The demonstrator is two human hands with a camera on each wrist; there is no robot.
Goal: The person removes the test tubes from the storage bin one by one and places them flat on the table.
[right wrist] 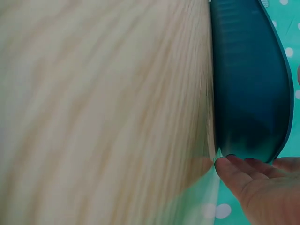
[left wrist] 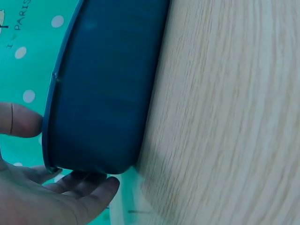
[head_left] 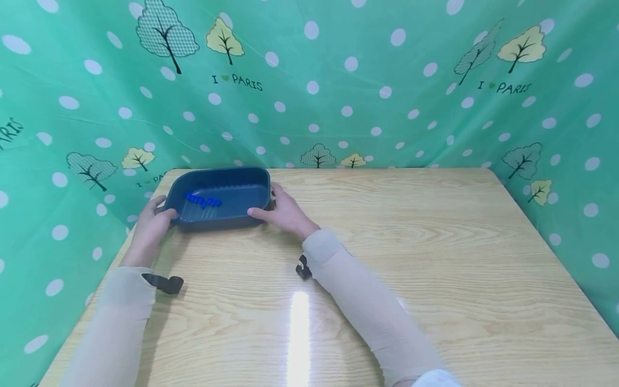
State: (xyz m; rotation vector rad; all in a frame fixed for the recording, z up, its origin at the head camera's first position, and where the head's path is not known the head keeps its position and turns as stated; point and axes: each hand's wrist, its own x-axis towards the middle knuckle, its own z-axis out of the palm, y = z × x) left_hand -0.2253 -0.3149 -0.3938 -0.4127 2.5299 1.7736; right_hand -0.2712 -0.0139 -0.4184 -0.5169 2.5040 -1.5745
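Note:
A dark blue rectangular plastic basin (head_left: 227,222) with rounded corners sits at the far left of the wooden table. At its left end my left hand (head_left: 153,226) grips it, the thumb near the rim and the fingers against the outer wall. My right hand (head_left: 285,212) holds the opposite end, its thumb over the rim at the front right corner. In both wrist views the fingers lie at the lower end wall of the basin. Inside it lies a small bright blue cluster of pieces (head_left: 203,200), too small to identify.
The pale wooden table (head_left: 411,252) spreads to the right and toward me, with a bright light reflection near the front. A green dotted curtain (head_left: 367,107) hangs behind the table and along both sides. A black strap piece (head_left: 166,283) sticks out from my left cuff.

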